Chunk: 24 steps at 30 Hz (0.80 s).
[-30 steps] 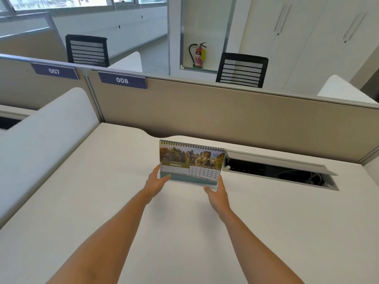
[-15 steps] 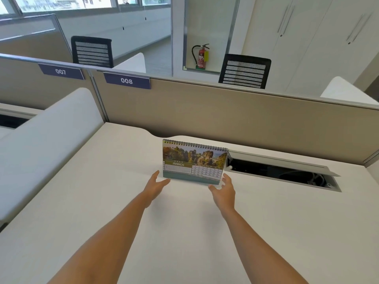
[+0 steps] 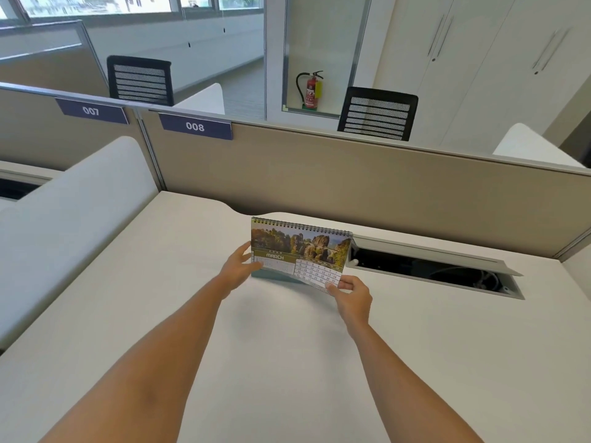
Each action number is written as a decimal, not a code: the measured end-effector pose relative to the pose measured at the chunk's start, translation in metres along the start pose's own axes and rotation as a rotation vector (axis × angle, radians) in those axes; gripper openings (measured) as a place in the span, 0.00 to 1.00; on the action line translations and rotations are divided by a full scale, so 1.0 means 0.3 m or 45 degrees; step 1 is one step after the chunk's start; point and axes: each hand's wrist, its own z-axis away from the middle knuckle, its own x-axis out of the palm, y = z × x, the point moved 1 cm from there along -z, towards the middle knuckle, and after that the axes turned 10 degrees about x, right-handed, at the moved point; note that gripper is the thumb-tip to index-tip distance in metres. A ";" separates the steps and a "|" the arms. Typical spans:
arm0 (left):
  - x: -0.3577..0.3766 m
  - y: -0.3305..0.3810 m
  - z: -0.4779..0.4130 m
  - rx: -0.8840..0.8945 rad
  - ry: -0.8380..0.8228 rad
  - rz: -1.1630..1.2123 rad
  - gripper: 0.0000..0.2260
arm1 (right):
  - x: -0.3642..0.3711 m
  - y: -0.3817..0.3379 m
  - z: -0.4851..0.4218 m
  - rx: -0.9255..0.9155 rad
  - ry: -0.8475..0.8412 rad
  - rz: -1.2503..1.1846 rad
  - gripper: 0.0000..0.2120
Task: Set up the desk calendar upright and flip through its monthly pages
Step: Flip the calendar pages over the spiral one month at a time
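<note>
The spiral-bound desk calendar (image 3: 300,251) stands upright on the white desk (image 3: 287,362), showing the MARCH page with a rocky landscape photo. My right hand (image 3: 351,298) pinches the page's lower right corner, and that corner is lifted off the teal stand toward me. My left hand (image 3: 238,268) rests against the calendar's left edge, thumb on the front of the page, steadying it.
An open cable tray (image 3: 431,270) with a raised lid is set in the desk just right of the calendar. A beige partition (image 3: 351,180) labelled 008 runs behind. A white side divider (image 3: 64,212) borders the desk's left. Office chairs stand beyond the partition.
Both hands, apart from the calendar half a second ago, have moved in. The right hand has taken hold of the March page's lower right corner and lifted it; the left now touches the left edge.
</note>
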 end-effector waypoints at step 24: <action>-0.042 -0.170 0.118 -0.006 0.329 0.044 0.19 | -0.080 -0.092 0.083 0.064 -0.177 -0.250 0.06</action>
